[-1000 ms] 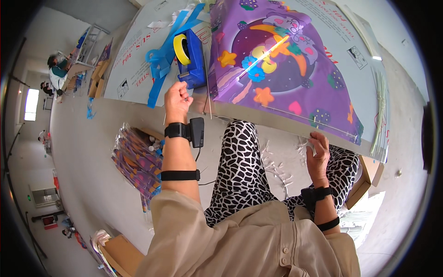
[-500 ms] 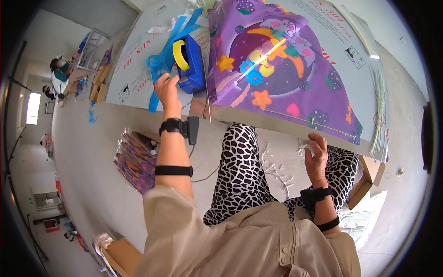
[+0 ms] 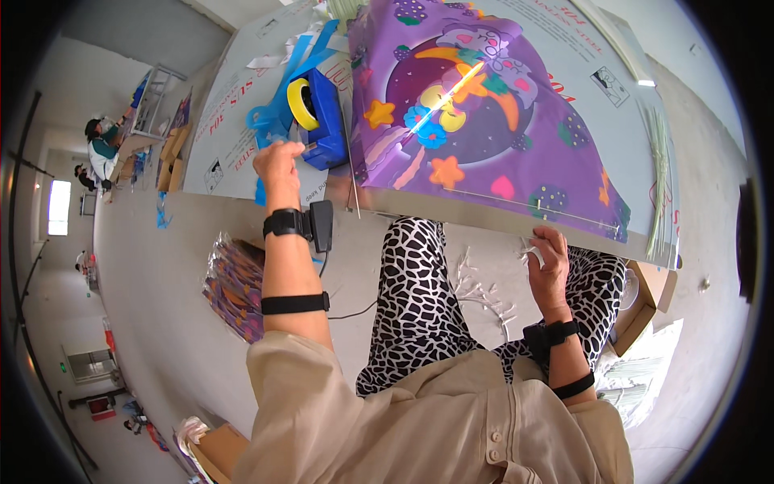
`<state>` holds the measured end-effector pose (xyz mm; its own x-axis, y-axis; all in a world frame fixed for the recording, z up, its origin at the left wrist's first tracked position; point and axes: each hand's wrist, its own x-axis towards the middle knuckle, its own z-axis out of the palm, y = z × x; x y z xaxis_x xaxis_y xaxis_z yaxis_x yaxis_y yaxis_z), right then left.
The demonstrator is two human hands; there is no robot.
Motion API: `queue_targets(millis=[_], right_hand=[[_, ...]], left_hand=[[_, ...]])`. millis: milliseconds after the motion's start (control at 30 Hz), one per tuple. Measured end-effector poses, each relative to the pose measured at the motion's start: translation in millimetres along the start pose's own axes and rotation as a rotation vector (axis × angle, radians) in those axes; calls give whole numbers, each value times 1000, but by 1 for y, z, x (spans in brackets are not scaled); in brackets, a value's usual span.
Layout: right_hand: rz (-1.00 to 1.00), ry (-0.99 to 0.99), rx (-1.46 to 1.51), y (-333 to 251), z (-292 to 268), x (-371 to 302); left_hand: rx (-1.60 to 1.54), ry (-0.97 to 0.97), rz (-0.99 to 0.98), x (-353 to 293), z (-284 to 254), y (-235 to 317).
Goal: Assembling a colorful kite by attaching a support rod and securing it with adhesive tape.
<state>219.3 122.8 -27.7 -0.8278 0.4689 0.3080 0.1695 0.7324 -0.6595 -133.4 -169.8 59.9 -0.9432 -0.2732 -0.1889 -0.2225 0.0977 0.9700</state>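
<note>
A purple kite-like sheet printed with stars, a moon and cartoon figures lies on the table, a thin rod along its near edge. To its left stands a blue tape dispenser with a roll of yellow tape. My left hand is at the dispenser's near left side, fingers curled together at its front end; what they pinch is too small to make out. My right hand is just off the table's near edge, below the sheet, its fingers closed around a small white piece.
Blue strips lie left of the dispenser. A bundle of thin pale rods rests at the table's right side. White pieces on a strand are below the table. Packaged purple sheets and a cardboard box stand lower down.
My left fingers have drawn closer together beside the dispenser. The right hand stays near the table edge. The whole view has shifted slightly.
</note>
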Motion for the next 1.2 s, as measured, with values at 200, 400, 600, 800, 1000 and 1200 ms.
queue_targets(millis=[200, 400, 600, 800, 1000, 1200], right_hand=[[-9, 0, -3, -1, 1, 0], [32, -2, 23, -2, 1, 2], [183, 106, 318, -1, -21, 14], [317, 120, 219, 27, -44, 30], [339, 158, 212, 38, -42, 48], [345, 167, 204, 49, -28, 52]], left_hand=[[-283, 22, -336, -7, -8, -50], [-283, 19, -381, -37, -13, -101], [-401, -207, -274, -127, 32, -68], [-361, -660, -227, -227, 123, -53], [-279, -812, -328, -265, 179, -83], [-226, -826, -345, -272, 193, -92]])
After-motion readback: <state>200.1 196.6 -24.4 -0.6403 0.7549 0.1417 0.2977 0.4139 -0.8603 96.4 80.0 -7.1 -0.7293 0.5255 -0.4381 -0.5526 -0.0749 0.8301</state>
